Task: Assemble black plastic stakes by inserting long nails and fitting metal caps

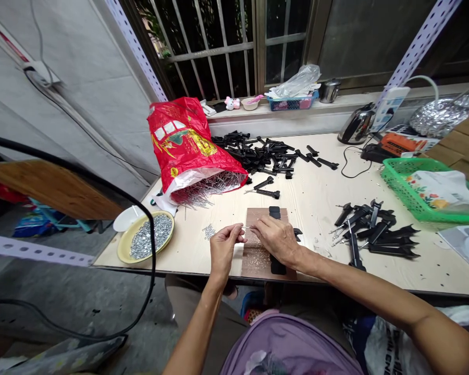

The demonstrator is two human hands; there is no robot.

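Observation:
My left hand [223, 246] is closed in a pinch above the brown board [254, 252], near its left edge. A thin metal pin [246, 227] runs between its fingertips and those of my right hand [275, 238], which is also closed. My right hand hovers over the board, hiding much of a dark strip there; a black plastic piece with a forked end [297, 234] sticks out beyond it. Beside my left hand lies a small heap of tiny metal parts [208, 232]. A yellow bowl [172, 237] holds many more of them.
A red bag [183, 135] spills long metal pins at the back left. Black plastic pieces [258, 153] are piled behind the board; others with metal shafts [375, 232] lie right. A green basket [414, 208], a kettle [356, 125] and a black cable [152, 245] are around.

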